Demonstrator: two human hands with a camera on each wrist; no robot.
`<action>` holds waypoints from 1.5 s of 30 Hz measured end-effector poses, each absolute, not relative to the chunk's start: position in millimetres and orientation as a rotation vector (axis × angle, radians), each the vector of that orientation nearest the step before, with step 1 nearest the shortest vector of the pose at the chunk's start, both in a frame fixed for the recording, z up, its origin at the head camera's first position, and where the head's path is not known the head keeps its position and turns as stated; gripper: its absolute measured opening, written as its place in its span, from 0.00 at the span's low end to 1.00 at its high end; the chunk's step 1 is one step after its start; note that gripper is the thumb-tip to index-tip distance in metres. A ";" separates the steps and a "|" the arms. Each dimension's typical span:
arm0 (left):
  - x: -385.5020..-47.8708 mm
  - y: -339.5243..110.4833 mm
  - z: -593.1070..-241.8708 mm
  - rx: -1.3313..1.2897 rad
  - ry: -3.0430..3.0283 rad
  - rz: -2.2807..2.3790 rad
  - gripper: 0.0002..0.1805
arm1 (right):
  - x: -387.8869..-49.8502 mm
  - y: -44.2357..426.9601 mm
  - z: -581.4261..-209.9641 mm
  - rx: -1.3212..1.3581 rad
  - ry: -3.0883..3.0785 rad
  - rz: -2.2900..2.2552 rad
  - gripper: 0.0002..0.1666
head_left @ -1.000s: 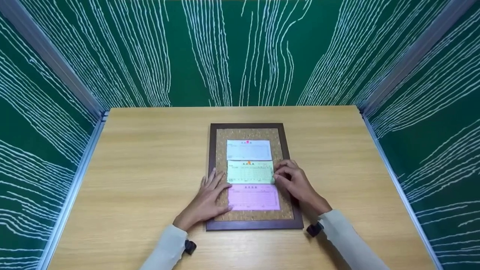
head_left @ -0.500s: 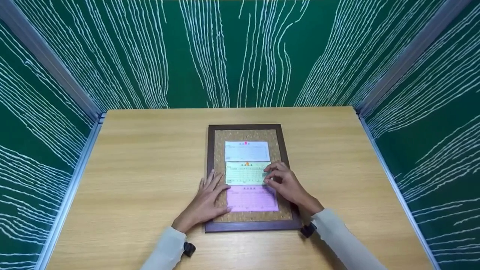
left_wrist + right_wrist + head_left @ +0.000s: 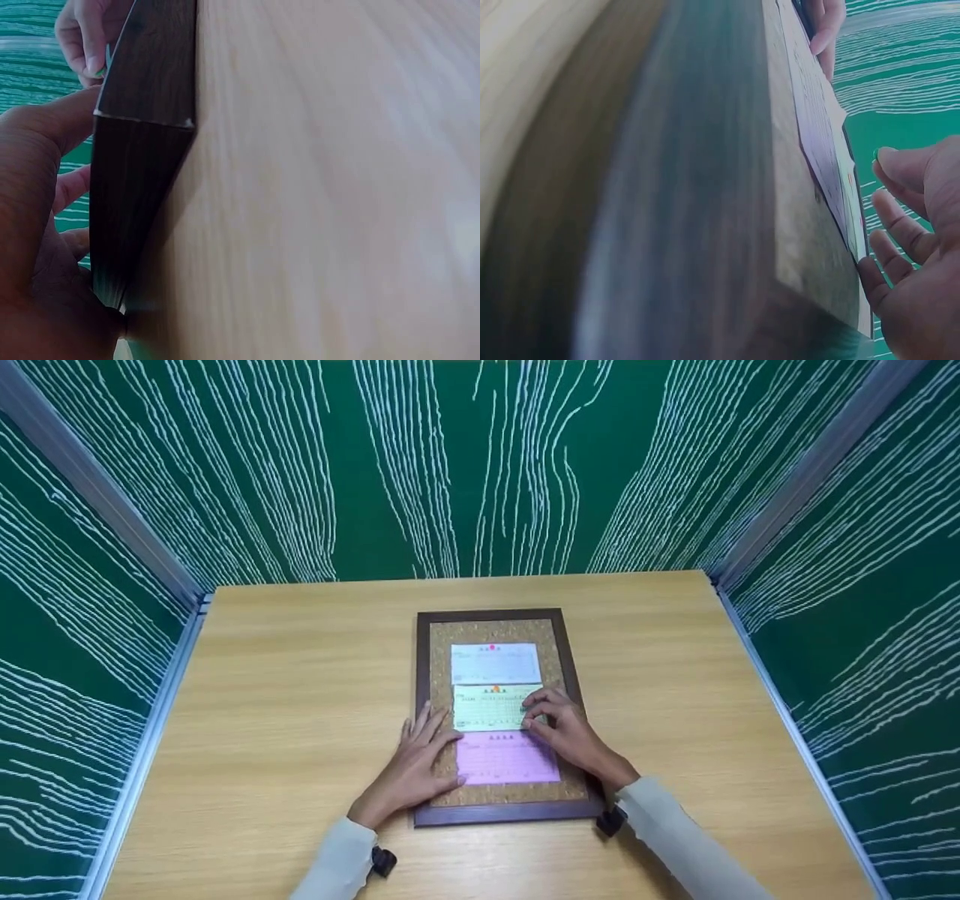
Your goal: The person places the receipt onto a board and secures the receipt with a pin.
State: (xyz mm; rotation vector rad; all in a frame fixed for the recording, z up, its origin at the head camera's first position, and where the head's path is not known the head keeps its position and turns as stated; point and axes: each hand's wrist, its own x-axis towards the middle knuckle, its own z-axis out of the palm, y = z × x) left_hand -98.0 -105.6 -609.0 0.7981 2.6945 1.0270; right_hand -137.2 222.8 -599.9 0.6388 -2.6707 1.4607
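A cork board with a dark frame (image 3: 510, 814) lies on the table, bearing three slips one below another. The pale blue slip (image 3: 495, 666) has a pink push pin (image 3: 492, 647) at its top; the green slip (image 3: 487, 712) has an orange push pin (image 3: 496, 688). Below lies the purple slip (image 3: 506, 761), with no pin seen on it. My left hand (image 3: 409, 772) rests spread over the board's left side, thumb and forefinger at the purple slip's left edge. My right hand (image 3: 574, 735), above the slips' right side, pinches a tiny green push pin (image 3: 875, 154), mostly hidden by the fingertips.
The wooden table (image 3: 300, 682) extends around the board. Green walls with white wavy lines (image 3: 510, 465) stand at the back and both sides, with metal posts at the corners. A black wrist camera (image 3: 383, 862) sits at the left cuff, another (image 3: 610, 822) at the right.
My right hand has shifted left from the green slip's right edge to over its right part, still pinching. The left hand keeps its place on the board. The head view has shifted slightly.
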 end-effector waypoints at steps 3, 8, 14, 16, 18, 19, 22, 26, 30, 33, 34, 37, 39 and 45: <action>-98.1 -105.6 -608.8 0.796 2.691 1.020 0.39 | -137.0 220.7 -601.0 0.635 -2.668 1.454 0.03; -97.6 -105.9 -608.9 0.795 2.691 1.014 0.39 | -136.0 216.8 -602.8 0.667 -2.650 1.418 0.03; -97.9 -105.8 -608.1 0.811 2.697 1.023 0.38 | -135.0 211.6 -601.0 0.683 -2.673 1.442 0.04; -98.0 -105.7 -607.8 0.815 2.692 1.032 0.38 | -135.0 209.9 -600.2 0.687 -2.683 1.480 0.05; -98.3 -105.6 -607.7 0.815 2.685 1.040 0.37 | -134.9 208.0 -599.4 0.696 -2.686 1.512 0.05; -98.3 -105.6 -607.6 0.814 2.681 1.044 0.37 | -134.9 207.1 -599.1 0.702 -2.684 1.526 0.05; -98.3 -105.8 -607.7 0.807 2.675 1.044 0.38 | -134.8 204.0 -598.5 0.721 -2.672 1.528 0.05; -97.9 -106.1 -607.7 0.795 2.674 1.032 0.38 | -135.6 200.3 -598.9 0.728 -2.668 1.506 0.04; -98.2 -105.6 -607.6 0.794 2.678 1.031 0.38 | -136.6 197.8 -599.0 0.713 -2.697 1.517 0.06; -98.3 -105.8 -607.4 0.793 2.678 1.036 0.38 | -136.9 195.6 -599.2 0.702 -2.722 1.524 0.07; -98.3 -105.9 -607.3 0.792 2.678 1.037 0.39 | -137.0 194.8 -598.8 0.699 -2.730 1.519 0.07; -98.0 -106.3 -607.5 0.790 2.677 1.036 0.38 | -138.1 191.2 -598.4 0.686 -2.758 1.477 0.07; -98.0 -106.4 -607.9 0.792 2.677 1.036 0.38 | -139.1 188.9 -597.4 0.682 -2.787 1.431 0.07; -98.2 -107.0 -609.3 0.824 2.695 1.033 0.38 | -143.2 184.1 -595.3 0.689 -2.843 1.356 0.09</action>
